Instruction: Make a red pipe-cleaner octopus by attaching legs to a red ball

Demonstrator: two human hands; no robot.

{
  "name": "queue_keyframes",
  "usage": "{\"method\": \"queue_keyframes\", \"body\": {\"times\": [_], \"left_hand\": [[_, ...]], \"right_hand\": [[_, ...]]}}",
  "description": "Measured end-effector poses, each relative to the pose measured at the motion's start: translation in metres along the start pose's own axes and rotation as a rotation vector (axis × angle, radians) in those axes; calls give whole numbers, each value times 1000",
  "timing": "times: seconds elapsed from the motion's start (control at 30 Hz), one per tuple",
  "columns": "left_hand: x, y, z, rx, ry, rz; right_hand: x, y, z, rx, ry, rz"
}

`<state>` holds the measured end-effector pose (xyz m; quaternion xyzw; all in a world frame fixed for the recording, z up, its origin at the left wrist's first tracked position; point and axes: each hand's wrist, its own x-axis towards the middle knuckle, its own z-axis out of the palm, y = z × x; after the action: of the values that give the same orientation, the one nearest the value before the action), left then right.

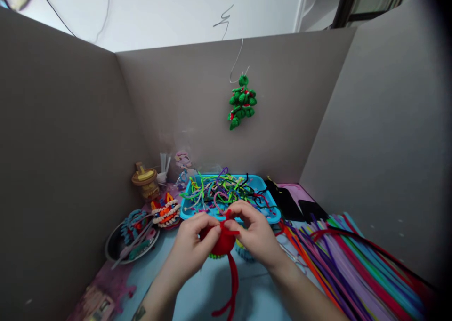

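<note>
Between my two hands is a red fuzzy pipe-cleaner piece [226,242] with a rounded body; two long red ends dangle below it toward the table. My left hand [195,243] pinches its upper left side with thumb and forefinger. On the other side, the fingertips of my right hand [257,234] are closed on short red ends at the top. Part of the piece is hidden by my fingers. Just behind it, small yellow-green and blue beaded or twisted items show partly on the blue table surface [201,288].
A blue tray [277,215] of tangled pipe-cleaner scraps stands behind my hands. Bundled coloured pipe cleaners [349,260] lie right. At left are a metal bowl [115,260], an orange-and-white craft piece [165,212] and a brown-lidded jar [145,182]. A green ornament [243,102] hangs before the grey partition.
</note>
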<state>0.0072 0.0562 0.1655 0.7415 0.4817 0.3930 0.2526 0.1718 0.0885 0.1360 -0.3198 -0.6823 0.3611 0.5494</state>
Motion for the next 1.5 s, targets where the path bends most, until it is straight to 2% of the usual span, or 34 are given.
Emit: {"method": "queue_keyframes", "body": {"times": [0.1,0.17,0.27,0.37,0.47,0.63,0.73,0.83,0.9,0.93,1.03,1.1,1.2,1.4,1.5], "left_hand": [[1,-1,0,-78,-19,-55],[2,-3,0,-157,-44,-92],[3,-8,-1,-259,-57,-136],[4,-9,-2,-247,-40,-108],[3,-6,-1,-145,-21,-17],[1,-2,2,-16,-16,111],[-1,-3,4,9,-7,163],[-1,-4,4,31,15,181],[0,-4,5,52,59,194],[0,-4,6,66,117,200],[0,-4,9,131,289,196],[0,-4,11,178,281,177],[-1,-6,11,221,229,156],[-1,-6,9,253,233,165],[-1,-4,11,245,273,206]], "right_hand": [[-1,1,0,34,10,-61],[-1,1,-2,97,-33,-75],[0,1,-8,172,-160,-64],[2,-2,-15,179,-291,-35],[3,-3,-17,156,-381,57],[4,0,-16,289,-423,348],[4,2,-17,403,-434,417],[4,1,-17,396,-464,439],[4,-2,-16,306,-466,409],[4,-3,-15,246,-443,381],[4,-7,-11,67,-288,275],[4,-9,-8,-24,-206,214],[3,-11,-6,-130,-168,130],[1,-15,-8,-277,-195,-145],[-1,-16,-8,-310,-189,-198]]}}
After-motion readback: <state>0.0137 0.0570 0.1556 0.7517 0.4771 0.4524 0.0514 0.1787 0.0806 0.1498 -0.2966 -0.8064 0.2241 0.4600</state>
